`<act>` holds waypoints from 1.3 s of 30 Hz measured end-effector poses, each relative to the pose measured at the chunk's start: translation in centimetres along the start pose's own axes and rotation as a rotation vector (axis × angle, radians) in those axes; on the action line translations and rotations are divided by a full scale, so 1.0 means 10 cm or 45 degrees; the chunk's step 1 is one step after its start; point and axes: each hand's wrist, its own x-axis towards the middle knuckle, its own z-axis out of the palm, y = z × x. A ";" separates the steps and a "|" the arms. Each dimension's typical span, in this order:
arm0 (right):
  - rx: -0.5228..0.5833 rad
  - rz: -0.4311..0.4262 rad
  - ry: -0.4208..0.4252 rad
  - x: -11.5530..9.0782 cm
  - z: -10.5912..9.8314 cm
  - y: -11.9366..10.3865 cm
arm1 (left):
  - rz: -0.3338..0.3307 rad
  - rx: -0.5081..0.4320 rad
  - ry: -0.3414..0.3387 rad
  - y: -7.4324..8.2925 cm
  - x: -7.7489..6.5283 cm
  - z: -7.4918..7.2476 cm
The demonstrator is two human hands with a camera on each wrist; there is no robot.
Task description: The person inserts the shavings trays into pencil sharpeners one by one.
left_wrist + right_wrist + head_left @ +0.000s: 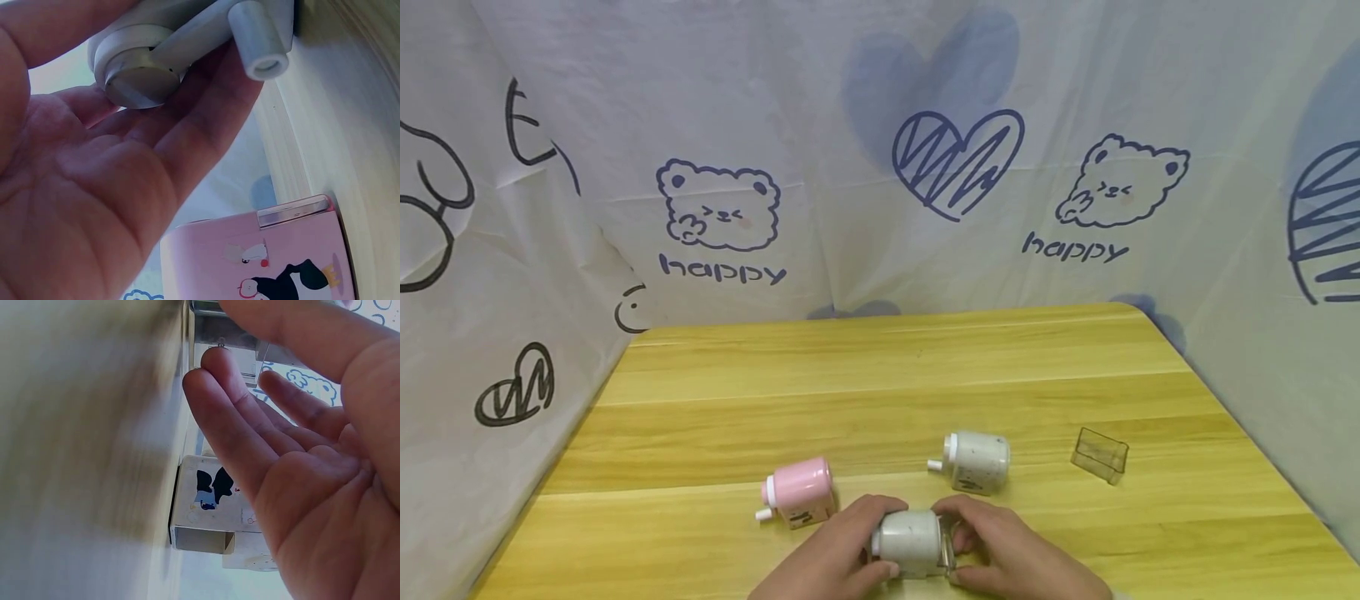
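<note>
My left hand [838, 550] grips a pale grey crank pencil sharpener [910, 536] near the table's front edge, fingers on its far side and thumb on its near side. Its white crank handle [257, 44] faces my palm in the left wrist view. At the sharpener's right end my right hand [1003, 546] holds a clear shavings drawer [947, 546] between thumb and fingers. Left of my hands stands a pink pencil sharpener [801, 493]. A second pale grey sharpener [981, 461] stands behind them, an open drawer slot [200, 539] showing in its end in the right wrist view.
Another clear, smoky drawer [1100, 456] lies on the wood-grain table [880, 367] at the right. White cloth [850, 167] printed with bears and hearts hangs behind the table and along both sides.
</note>
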 end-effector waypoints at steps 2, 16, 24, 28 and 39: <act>0.011 0.002 -0.002 0.00 0.00 0.00 | 0.006 0.004 -0.002 -0.01 0.00 0.00; 0.010 -0.034 -0.007 0.00 0.00 -0.01 | 0.020 -0.017 0.016 0.00 -0.01 0.00; -0.017 -0.082 0.002 -0.01 0.00 -0.01 | 0.010 -0.024 0.016 0.01 0.00 0.00; -0.032 -0.093 0.005 -0.01 0.00 -0.01 | -0.004 -0.050 0.009 0.02 0.00 -0.01; -0.003 -0.067 -0.009 -0.01 0.01 -0.01 | -0.012 -0.054 0.004 0.02 -0.01 0.00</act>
